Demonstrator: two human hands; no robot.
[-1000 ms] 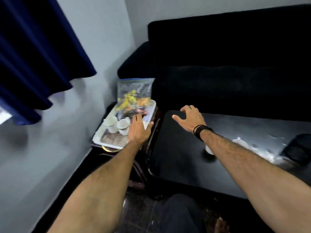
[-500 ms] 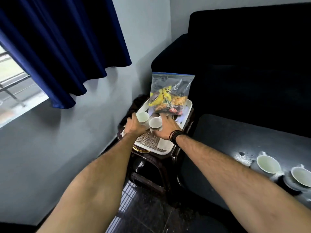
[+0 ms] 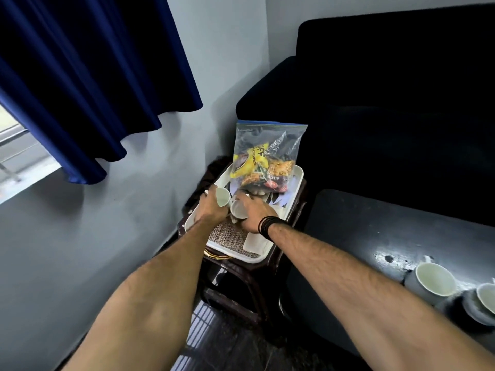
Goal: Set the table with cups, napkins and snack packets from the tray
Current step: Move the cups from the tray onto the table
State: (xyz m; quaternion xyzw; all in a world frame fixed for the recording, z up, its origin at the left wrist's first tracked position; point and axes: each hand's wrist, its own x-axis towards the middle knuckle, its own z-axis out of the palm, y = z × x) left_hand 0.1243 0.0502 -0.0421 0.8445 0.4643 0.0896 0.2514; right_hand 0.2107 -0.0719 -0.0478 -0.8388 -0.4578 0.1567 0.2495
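Observation:
A white tray sits on a small dark stool beside the sofa. In it my left hand grips a white cup, tilted toward me. Just to its right my right hand grips a second white cup, also tilted. A clear zip bag of snack packets stands at the tray's far end. A woven mat and a white napkin lie at the tray's near end. Two more white cups stand on saucers on the black table at the right.
The dark stool stands between the grey wall and the black table. A black sofa fills the back right. A blue curtain hangs over a window at the left. The floor below is dark tile.
Both hands have closed on the two cups in the tray and tipped them up off its floor. A second earlier they were still reaching toward the tray.

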